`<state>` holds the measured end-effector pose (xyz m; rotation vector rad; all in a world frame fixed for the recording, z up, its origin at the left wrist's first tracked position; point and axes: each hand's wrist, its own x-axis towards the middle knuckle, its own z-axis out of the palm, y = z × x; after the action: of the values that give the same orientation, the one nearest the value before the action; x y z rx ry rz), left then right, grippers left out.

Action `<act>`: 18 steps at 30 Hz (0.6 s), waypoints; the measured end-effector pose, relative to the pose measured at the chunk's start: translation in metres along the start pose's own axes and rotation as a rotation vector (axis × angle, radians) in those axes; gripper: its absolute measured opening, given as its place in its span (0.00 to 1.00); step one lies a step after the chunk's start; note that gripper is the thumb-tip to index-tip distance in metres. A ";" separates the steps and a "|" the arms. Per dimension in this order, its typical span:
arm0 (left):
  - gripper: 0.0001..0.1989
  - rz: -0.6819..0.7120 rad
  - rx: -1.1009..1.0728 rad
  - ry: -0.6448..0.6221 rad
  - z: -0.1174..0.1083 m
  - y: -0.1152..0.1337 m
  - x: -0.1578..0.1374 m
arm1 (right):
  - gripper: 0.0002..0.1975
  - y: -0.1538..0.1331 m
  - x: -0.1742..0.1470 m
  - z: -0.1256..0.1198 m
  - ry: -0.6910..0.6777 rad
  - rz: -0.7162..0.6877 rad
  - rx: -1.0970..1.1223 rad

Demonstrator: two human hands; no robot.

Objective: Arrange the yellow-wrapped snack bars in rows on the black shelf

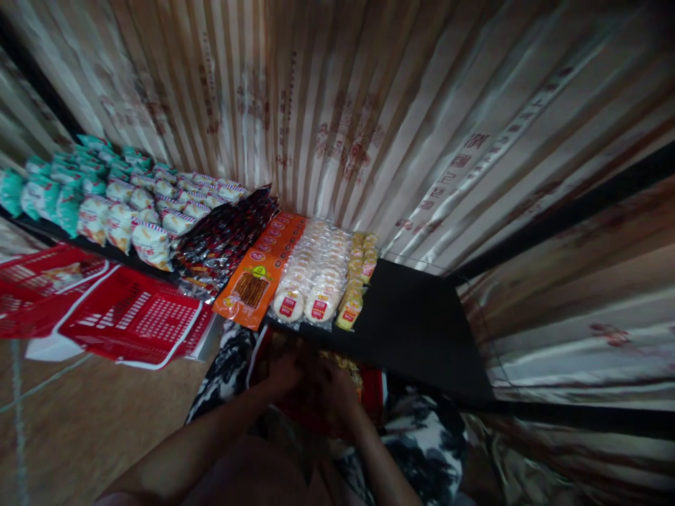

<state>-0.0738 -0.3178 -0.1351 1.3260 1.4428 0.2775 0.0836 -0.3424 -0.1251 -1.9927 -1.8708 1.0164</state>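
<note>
Between my thighs stands a red box (375,395), low in front of the shelf, with yellowish wrapped packets (349,367) inside. My left hand (286,372) reaches into its left part. Close beside it, my right hand (336,388) is in the middle of the box, next to the yellowish packets. The fingers of both hands are lost in shadow and blur, so what they hold, if anything, cannot be made out. Just beyond the box, clear-wrapped round white crackers (306,292) stand in rows, with small yellow packs (353,302) to their right.
A black shelf (422,323) carries an orange snack bag (250,281), dark shiny packets (226,239), white packs (150,242) and green packs (66,204). Red printed cartons (131,316) lie at the left. A pleated curtain (327,91) hangs behind the shelf.
</note>
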 end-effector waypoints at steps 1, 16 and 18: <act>0.19 0.030 -0.004 -0.005 0.001 0.002 -0.003 | 0.17 0.002 -0.005 -0.008 0.005 -0.020 0.056; 0.10 0.346 -0.190 0.009 0.032 0.086 -0.034 | 0.29 0.005 -0.046 -0.112 0.239 0.137 0.932; 0.09 0.372 -0.245 0.029 0.040 0.099 -0.027 | 0.29 0.007 -0.045 -0.114 0.271 0.133 0.996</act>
<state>0.0068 -0.3245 -0.0608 1.3831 1.1362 0.6980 0.1610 -0.3531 -0.0309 -1.5141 -0.8056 1.2761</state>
